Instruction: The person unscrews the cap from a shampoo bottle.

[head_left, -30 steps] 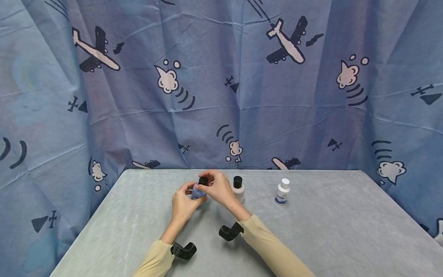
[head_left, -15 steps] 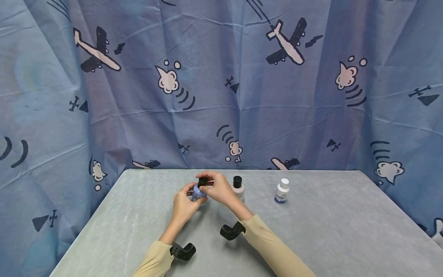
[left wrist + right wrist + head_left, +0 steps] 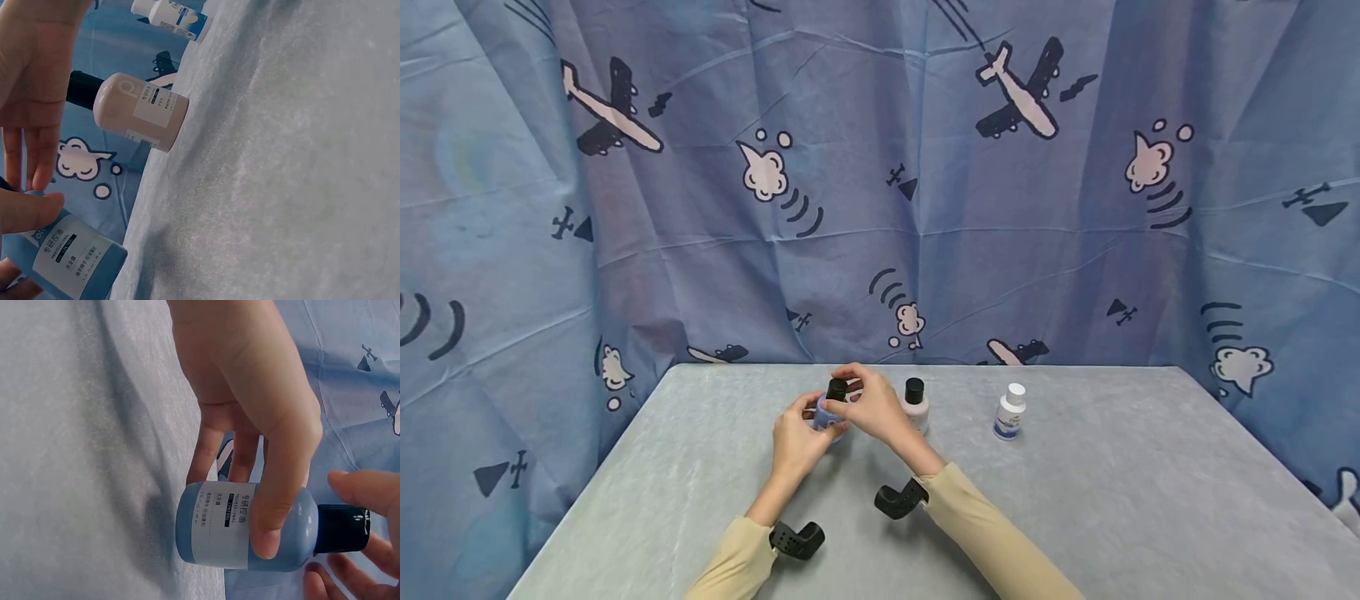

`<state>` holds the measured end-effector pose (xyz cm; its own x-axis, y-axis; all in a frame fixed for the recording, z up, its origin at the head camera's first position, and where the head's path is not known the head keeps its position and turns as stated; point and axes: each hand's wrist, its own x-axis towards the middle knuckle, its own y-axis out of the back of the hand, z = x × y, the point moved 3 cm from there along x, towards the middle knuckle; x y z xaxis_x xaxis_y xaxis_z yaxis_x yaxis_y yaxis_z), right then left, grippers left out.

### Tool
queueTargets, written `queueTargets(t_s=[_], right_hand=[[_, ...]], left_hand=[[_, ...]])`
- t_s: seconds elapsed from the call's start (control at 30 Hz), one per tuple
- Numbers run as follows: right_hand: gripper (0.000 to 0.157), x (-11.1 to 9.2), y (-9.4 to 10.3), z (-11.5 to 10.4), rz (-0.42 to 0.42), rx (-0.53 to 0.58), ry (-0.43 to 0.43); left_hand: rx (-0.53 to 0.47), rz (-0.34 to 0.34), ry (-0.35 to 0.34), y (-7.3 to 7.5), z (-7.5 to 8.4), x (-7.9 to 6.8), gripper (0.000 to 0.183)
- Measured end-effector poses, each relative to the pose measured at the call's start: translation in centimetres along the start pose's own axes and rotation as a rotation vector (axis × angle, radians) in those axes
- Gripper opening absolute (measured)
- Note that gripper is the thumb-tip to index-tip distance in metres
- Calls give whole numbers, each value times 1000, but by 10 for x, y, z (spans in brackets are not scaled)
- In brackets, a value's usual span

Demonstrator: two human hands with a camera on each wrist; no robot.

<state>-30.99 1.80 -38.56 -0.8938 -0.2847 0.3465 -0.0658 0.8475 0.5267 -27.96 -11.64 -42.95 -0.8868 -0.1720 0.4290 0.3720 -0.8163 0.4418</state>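
A blue bottle [image 3: 219, 525] with a white label and a black cap [image 3: 342, 528] stands near the table's back, left of centre. My left hand [image 3: 796, 437] holds its body, the thumb [image 3: 267, 519] lying over the label and the fingers behind. From the right, my right hand [image 3: 876, 407] has its thumb and fingers curled around the cap. In the right wrist view, cloth shows between that thumb [image 3: 362, 487] and the cap, so how firmly they touch is unclear. Whether the bottle's base rests on the table cannot be made out.
A pale pink bottle [image 3: 140, 109] with a black cap stands just right of my right hand. Farther right is a small white bottle [image 3: 1011, 412] with a blue-and-white label. Behind the grey table [image 3: 1112, 483] hangs a blue curtain [image 3: 850, 208] printed with airplanes.
Over the cap, my right fingers have shifted slightly up and right, and the thumb has slid left across the bottle's shoulder. The left hand keeps its hold, and the other bottles stay put.
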Motion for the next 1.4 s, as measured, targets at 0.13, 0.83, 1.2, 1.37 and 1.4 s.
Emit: queueTargets(t_s=[0.13, 0.83, 1.2, 1.37, 1.4], right_hand=[[40, 2, 1, -1, 34, -30, -2], [35, 4, 1, 1, -11, 36, 48], [41, 2, -2, 1, -60, 101, 108], [41, 2, -3, 1, -78, 97, 104], [42, 2, -4, 1, -79, 96, 94]], left_hand=[[8, 7, -13, 1, 0, 0, 52], [-40, -46, -7, -3, -2, 0, 52], [-55, -45, 8, -3, -6, 0, 53], [-45, -35, 21, -3, -7, 0, 53], [-43, -33, 22, -3, -7, 0, 53]])
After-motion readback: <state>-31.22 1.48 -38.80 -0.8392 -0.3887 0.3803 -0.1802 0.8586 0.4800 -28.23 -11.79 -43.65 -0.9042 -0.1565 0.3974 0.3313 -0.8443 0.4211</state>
